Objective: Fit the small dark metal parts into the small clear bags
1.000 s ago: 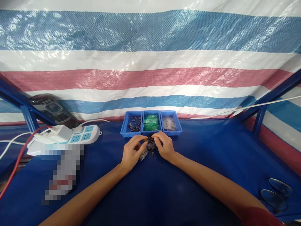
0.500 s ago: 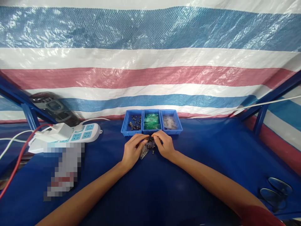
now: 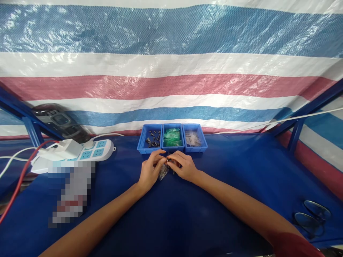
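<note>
My left hand (image 3: 151,169) and my right hand (image 3: 184,166) meet just in front of three blue bins. Their fingertips pinch together around something small and dark, too small to name. Beneath the fingers lies a clear plastic bag (image 3: 163,172) on the blue table, with small dark pieces partly hidden by my right hand. The left bin (image 3: 143,142) holds dark screws (image 3: 152,143). Green packets (image 3: 172,137) fill the middle bin (image 3: 173,147). In the right bin (image 3: 203,147) are clear bags of small pale parts (image 3: 192,138).
A white power strip (image 3: 104,151) with plugs and cables stands at the left, near a dark object (image 3: 63,121) and a blurred-out item (image 3: 73,192). Glasses (image 3: 312,217) lie at the right. A striped sheet (image 3: 171,85) hangs behind, between blue frame bars (image 3: 296,132).
My right hand has shifted slightly left, its fingertips now meeting my left fingertips and covering more of the small dark pieces.
</note>
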`<act>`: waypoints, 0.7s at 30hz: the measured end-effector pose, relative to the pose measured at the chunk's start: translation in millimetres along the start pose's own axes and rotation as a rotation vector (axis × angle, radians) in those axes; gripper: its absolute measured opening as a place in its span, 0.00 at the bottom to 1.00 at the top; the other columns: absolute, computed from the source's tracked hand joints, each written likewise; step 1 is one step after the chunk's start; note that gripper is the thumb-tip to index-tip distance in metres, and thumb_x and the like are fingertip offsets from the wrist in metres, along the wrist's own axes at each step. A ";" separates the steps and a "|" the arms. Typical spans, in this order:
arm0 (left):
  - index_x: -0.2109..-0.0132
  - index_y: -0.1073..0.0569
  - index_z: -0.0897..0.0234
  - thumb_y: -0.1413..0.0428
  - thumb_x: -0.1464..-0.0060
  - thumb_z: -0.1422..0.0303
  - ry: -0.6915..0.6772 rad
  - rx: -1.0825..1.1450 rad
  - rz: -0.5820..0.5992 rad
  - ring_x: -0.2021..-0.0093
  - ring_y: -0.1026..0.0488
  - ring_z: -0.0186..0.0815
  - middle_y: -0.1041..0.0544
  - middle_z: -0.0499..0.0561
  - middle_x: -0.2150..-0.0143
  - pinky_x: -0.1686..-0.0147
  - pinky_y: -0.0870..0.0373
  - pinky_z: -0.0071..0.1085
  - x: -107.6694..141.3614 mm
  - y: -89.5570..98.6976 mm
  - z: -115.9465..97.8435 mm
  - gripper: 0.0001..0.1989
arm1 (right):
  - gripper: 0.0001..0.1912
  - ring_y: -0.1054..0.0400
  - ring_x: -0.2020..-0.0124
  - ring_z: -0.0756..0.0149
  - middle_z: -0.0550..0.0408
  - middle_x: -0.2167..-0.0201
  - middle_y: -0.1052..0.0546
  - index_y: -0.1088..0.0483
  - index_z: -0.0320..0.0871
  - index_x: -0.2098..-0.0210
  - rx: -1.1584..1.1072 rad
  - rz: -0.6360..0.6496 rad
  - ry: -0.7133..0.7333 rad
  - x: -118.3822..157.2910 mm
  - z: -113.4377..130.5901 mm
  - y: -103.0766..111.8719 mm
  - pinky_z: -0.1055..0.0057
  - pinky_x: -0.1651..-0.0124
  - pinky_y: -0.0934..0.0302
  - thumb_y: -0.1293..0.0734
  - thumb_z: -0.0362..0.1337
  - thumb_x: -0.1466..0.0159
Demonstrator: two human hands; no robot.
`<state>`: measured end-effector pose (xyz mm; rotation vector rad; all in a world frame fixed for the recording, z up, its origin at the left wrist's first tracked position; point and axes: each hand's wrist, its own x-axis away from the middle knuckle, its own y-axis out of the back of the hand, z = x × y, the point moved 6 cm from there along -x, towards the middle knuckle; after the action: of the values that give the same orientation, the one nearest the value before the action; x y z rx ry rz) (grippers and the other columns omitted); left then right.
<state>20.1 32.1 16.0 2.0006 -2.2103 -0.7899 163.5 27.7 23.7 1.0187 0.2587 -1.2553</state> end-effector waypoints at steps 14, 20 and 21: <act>0.57 0.30 0.62 0.47 0.43 0.64 -0.105 -0.135 0.002 0.81 0.38 0.22 0.26 0.48 0.62 0.77 0.37 0.22 -2.7 -0.3 -10.7 0.09 | 0.11 0.37 0.76 0.70 0.53 0.72 0.30 0.30 0.41 0.59 0.003 -0.075 -0.091 -3.0 -2.0 7.6 0.73 0.72 0.40 0.42 0.38 0.32; 0.59 0.28 0.62 0.47 0.42 0.64 -0.124 -0.126 -0.003 0.78 0.37 0.23 0.27 0.49 0.60 0.76 0.36 0.22 -2.1 0.4 -11.4 0.08 | 0.13 0.34 0.73 0.68 0.52 0.72 0.28 0.30 0.41 0.62 0.034 -0.052 -0.056 -2.7 -3.7 4.1 0.72 0.69 0.37 0.43 0.38 0.32; 0.59 0.28 0.62 0.47 0.42 0.64 -0.123 -0.126 0.000 0.78 0.37 0.23 0.28 0.49 0.60 0.76 0.36 0.22 -1.9 0.4 -12.2 0.08 | 0.13 0.34 0.73 0.68 0.52 0.73 0.28 0.30 0.41 0.62 0.035 -0.048 -0.052 -2.6 -3.8 3.5 0.72 0.69 0.37 0.44 0.38 0.32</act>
<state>24.6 29.9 27.3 1.9426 -2.1613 -1.0509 167.0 32.1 25.1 1.0133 0.2222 -1.3320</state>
